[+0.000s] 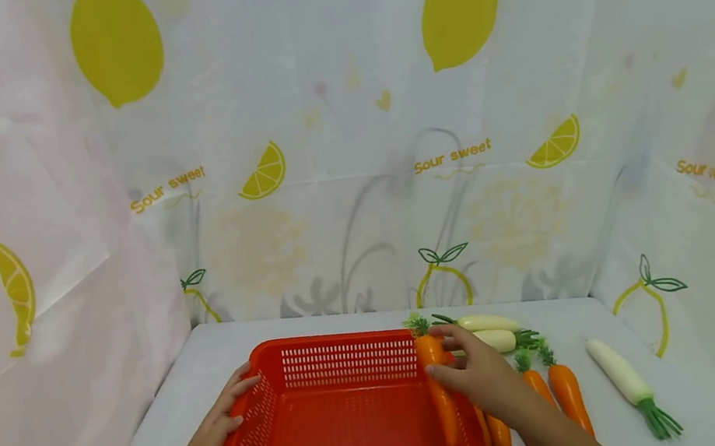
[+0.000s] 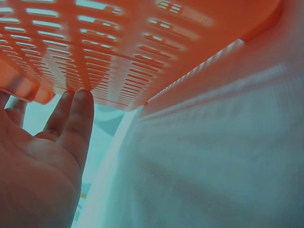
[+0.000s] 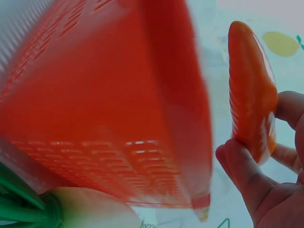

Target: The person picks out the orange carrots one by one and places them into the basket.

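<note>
My left hand (image 1: 216, 422) rests on the left rim of a red plastic basket (image 1: 347, 438) with slotted walls. Some of its fingertips lie over the rim, while the left wrist view shows other straight fingers (image 2: 80, 118) touching the outer wall. Between the thumb and fingers of my right hand (image 1: 477, 368) is an orange carrot (image 1: 439, 391) with a frilly green top. The carrot hangs, tip toward me, over the basket's right side. In the right wrist view the pinched carrot (image 3: 251, 90) stands apart from the basket wall (image 3: 104, 104); its leafy end is hidden there.
More carrots (image 1: 568, 393) lie right of the basket, partly under my right forearm. Two white radishes (image 1: 489, 323) lie behind my right hand, and another white radish (image 1: 620, 372) lies farther right. A lemon-printed curtain (image 1: 360, 238) encloses the white table (image 1: 685, 397) at the back and sides.
</note>
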A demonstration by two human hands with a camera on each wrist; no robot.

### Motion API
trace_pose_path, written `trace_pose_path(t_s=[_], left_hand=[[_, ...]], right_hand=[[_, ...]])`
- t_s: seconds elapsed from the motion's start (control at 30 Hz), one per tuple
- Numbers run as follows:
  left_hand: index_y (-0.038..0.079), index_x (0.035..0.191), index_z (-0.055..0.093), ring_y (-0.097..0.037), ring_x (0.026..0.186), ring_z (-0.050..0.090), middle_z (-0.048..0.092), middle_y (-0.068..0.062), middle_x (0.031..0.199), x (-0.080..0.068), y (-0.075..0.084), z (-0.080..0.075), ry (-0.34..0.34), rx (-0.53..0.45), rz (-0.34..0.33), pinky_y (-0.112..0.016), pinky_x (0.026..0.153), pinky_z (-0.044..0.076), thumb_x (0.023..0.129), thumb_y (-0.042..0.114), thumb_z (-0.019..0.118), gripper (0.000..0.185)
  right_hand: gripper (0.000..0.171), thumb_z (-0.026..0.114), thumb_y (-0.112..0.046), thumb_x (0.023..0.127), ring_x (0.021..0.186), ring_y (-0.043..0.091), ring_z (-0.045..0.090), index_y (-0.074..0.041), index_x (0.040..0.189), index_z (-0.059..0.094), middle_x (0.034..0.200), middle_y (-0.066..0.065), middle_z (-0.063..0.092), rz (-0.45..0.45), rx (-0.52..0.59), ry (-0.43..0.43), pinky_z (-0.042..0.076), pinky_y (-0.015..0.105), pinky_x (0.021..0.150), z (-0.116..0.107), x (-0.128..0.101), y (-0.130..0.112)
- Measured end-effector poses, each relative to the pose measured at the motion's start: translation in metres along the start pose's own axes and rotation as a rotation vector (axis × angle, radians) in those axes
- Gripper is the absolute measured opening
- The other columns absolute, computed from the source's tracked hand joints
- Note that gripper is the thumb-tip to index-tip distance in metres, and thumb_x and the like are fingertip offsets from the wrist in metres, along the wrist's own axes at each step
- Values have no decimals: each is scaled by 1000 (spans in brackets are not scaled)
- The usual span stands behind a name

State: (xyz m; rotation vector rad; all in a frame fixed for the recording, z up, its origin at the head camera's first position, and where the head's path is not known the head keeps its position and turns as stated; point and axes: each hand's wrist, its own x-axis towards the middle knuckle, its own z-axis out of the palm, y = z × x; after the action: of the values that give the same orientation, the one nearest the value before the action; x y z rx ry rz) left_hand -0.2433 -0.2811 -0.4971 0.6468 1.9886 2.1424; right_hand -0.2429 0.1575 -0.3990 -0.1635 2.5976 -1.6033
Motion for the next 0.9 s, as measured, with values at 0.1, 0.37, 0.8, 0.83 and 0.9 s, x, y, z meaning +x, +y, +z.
trace_pose_path(t_s=[0.1,0.37,0.8,0.83,0.9], left_hand=[[2,161,28,4,142,41,1,3,174,0,1,0,-2,-7,-9,-39,99,58,101,0,32,60],[2,161,28,0,140,45,-2,-1,175,1,2,0,8,4,-8,-40,97,59,101,-1,33,60],[5,162,30,1,138,46,-4,1,176,-1,0,-4,8,-3,-31,-40,95,59,102,1,31,60],[5,162,29,1,139,46,-3,1,176,-1,0,-3,7,-2,-29,-40,95,59,102,1,31,60],[4,162,29,-1,139,46,-3,1,176,1,1,-3,9,-2,-26,-40,95,59,102,1,32,60]], right_hand=[[58,80,-40,91,120,32,65,-35,144,57,149,12,55,-9,-20,-6,61,44,83,3,-1,-6],[59,79,-33,93,108,26,68,-27,146,53,148,13,54,-48,73,-67,62,43,85,9,10,-24],[59,80,-35,92,117,30,65,-25,143,53,144,15,56,-107,29,-140,63,47,84,27,31,-46],[58,79,-35,92,117,30,65,-26,143,53,144,15,56,-104,29,-146,63,47,84,28,32,-47],[59,79,-36,92,115,29,67,-27,143,52,144,14,56,-100,31,-157,63,47,84,29,34,-50]])
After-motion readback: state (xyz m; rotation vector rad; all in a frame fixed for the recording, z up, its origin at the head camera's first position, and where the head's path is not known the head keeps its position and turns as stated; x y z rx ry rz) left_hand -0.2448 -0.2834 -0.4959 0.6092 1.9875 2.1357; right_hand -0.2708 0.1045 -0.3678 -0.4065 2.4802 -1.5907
